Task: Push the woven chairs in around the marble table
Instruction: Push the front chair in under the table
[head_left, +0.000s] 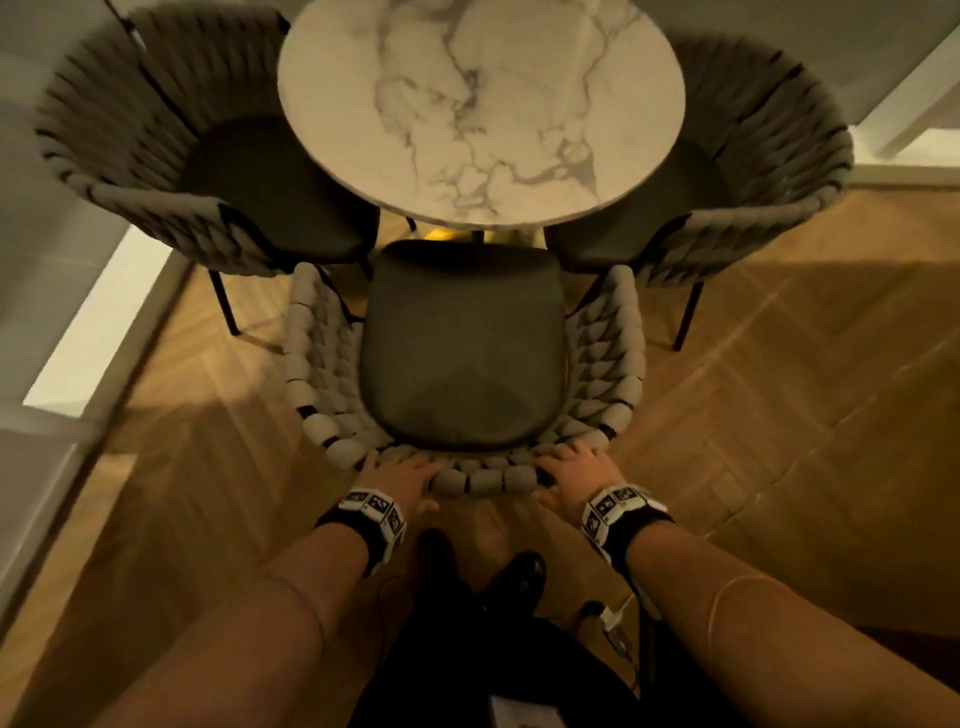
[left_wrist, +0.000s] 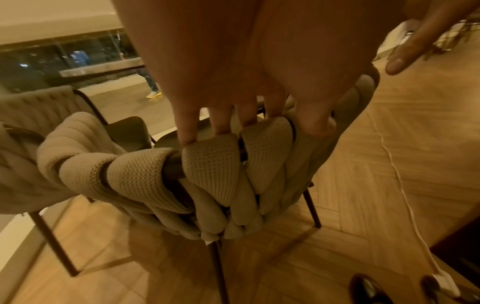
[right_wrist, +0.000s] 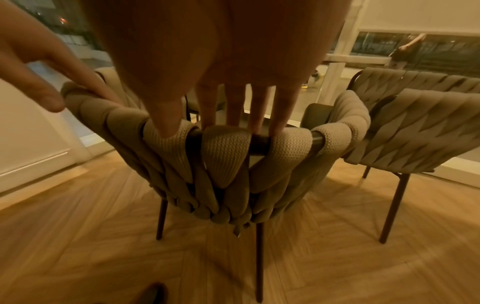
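Note:
A round white marble table (head_left: 483, 104) stands ahead. Two woven chairs, a left chair (head_left: 156, 156) and a right chair (head_left: 753, 182), have their dark seats partly under its top. The near woven chair (head_left: 462, 353) faces the table, with its seat's front edge just under the rim. My left hand (head_left: 397, 475) and right hand (head_left: 574, 467) lie on its back's top rail (head_left: 483, 480), one towards each end. In the left wrist view the fingers (left_wrist: 187, 131) press on the woven straps (left_wrist: 207, 168) and the thumb (left_wrist: 405, 55) is off the rail. The right hand's fingers (right_wrist: 280, 115) rest likewise on the near chair's straps (right_wrist: 223, 148).
A white wall and skirting (head_left: 104, 322) run close along the left chair. The floor is herringbone wood (head_left: 779, 415). My dark shoes (head_left: 519, 571) stand right behind the near chair. A thin white cable (left_wrist: 397, 174) trails over the floor on the right. Glass panes lie beyond the table.

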